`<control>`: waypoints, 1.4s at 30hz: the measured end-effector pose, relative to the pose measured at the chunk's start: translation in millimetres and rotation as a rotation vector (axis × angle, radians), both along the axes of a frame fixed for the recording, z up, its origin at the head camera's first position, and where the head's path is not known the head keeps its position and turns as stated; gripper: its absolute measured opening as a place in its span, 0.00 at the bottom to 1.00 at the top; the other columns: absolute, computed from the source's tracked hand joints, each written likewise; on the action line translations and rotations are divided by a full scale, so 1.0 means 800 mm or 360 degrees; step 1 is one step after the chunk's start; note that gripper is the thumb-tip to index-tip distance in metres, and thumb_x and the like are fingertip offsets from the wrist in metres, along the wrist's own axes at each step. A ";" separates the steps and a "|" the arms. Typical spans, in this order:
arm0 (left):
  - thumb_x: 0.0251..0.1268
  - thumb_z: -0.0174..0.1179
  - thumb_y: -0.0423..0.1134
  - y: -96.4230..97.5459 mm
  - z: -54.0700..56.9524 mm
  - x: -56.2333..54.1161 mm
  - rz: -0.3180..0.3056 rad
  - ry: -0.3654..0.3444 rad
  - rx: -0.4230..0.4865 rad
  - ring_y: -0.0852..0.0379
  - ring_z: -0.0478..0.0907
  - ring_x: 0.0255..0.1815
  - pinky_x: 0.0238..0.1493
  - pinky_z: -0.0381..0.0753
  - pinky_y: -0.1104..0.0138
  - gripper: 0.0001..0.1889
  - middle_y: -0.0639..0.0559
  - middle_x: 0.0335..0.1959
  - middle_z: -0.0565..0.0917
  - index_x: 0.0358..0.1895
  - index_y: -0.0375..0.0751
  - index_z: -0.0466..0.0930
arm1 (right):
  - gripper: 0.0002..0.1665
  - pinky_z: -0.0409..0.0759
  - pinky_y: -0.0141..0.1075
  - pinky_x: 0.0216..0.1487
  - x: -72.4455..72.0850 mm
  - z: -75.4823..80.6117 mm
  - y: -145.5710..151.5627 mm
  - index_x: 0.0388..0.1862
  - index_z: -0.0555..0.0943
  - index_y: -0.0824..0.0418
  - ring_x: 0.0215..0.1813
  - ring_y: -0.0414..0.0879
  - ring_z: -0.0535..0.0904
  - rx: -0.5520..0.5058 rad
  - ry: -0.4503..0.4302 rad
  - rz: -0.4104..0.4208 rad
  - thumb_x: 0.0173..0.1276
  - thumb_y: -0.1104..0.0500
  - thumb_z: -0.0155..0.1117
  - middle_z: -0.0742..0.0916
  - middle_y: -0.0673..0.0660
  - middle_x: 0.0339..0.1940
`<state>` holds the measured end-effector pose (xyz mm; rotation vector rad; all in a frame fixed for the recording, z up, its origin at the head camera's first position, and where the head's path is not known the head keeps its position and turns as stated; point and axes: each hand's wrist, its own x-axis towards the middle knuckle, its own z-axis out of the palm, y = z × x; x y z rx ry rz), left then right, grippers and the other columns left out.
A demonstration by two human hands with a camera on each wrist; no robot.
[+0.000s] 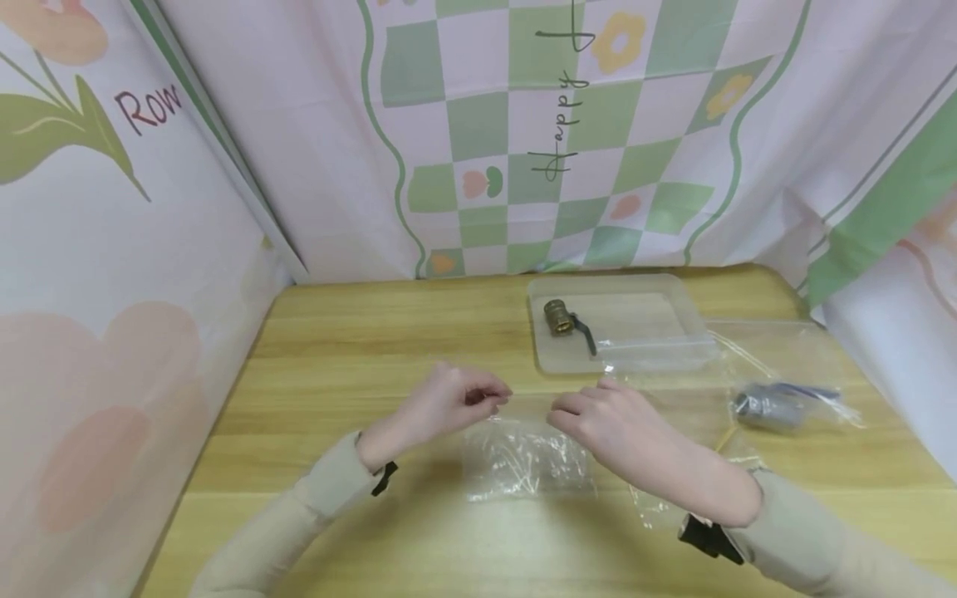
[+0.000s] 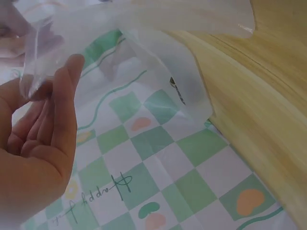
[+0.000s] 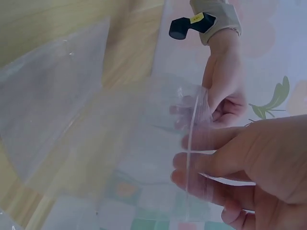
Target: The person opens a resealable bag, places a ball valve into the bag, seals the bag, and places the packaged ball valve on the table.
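Observation:
A clear plastic zip bag (image 1: pixel 527 465) hangs between my two hands just above the table. My left hand (image 1: pixel 456 399) pinches its upper edge between thumb and fingers; in the left wrist view the bag (image 2: pixel 144 19) stretches out from the fingertips. At the other end of that edge my right hand (image 1: pixel 616 423) holds on. Its fingers show through the film beside the closure strip in the right wrist view, where the bag (image 3: pixel 139 139) spreads across the picture. I cannot make out anything inside the bag.
A translucent tray (image 1: pixel 635 365) at the back holds a brass ball valve (image 1: pixel 558 318) with a black lever. To the right, a grey valve-like fitting (image 1: pixel 770 409) with a blue lever lies among clear bags (image 1: pixel 792 353). The wooden table (image 1: pixel 359 332) meets a printed curtain (image 1: pixel 478 116).

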<state>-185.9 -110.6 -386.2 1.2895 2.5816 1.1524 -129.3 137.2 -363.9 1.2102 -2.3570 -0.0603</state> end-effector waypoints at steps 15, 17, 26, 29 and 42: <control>0.62 0.56 0.21 0.002 0.007 0.013 -0.0142 0.0368 -0.0189 0.60 0.83 0.27 0.36 0.82 0.81 0.14 0.44 0.40 0.90 0.46 0.33 0.86 | 0.25 0.78 0.30 0.20 -0.003 0.003 -0.006 0.41 0.85 0.60 0.22 0.43 0.81 -0.0043 -0.0107 -0.0204 0.41 0.57 0.84 0.90 0.53 0.38; 0.62 0.55 0.21 0.002 0.008 0.015 -0.0131 0.0351 -0.0229 0.60 0.82 0.26 0.37 0.83 0.80 0.14 0.43 0.41 0.90 0.48 0.33 0.85 | 0.27 0.77 0.29 0.18 -0.002 0.004 -0.006 0.42 0.84 0.60 0.21 0.44 0.81 -0.0044 -0.0133 -0.0228 0.40 0.56 0.84 0.90 0.54 0.39; 0.58 0.57 0.26 0.005 0.007 0.022 0.0081 0.0269 -0.0248 0.62 0.82 0.26 0.28 0.76 0.85 0.10 0.47 0.37 0.90 0.37 0.37 0.88 | 0.25 0.63 0.19 0.13 -0.005 0.002 -0.009 0.41 0.84 0.61 0.15 0.37 0.72 -0.0147 -0.0132 -0.0190 0.42 0.60 0.83 0.89 0.53 0.37; 0.59 0.63 0.32 0.006 0.007 0.024 0.0169 0.0288 -0.0218 0.62 0.84 0.26 0.28 0.76 0.86 0.04 0.48 0.35 0.90 0.35 0.39 0.88 | 0.26 0.61 0.17 0.14 -0.005 0.003 -0.009 0.42 0.84 0.61 0.15 0.36 0.71 -0.0172 -0.0162 -0.0187 0.41 0.59 0.83 0.90 0.53 0.39; 0.58 0.69 0.34 0.006 0.007 0.026 0.0259 0.0319 -0.0102 0.60 0.85 0.28 0.31 0.80 0.82 0.06 0.47 0.36 0.90 0.39 0.38 0.87 | 0.28 0.69 0.19 0.15 -0.003 0.007 -0.009 0.45 0.85 0.62 0.19 0.40 0.80 -0.0251 -0.0264 -0.0226 0.44 0.56 0.83 0.90 0.56 0.42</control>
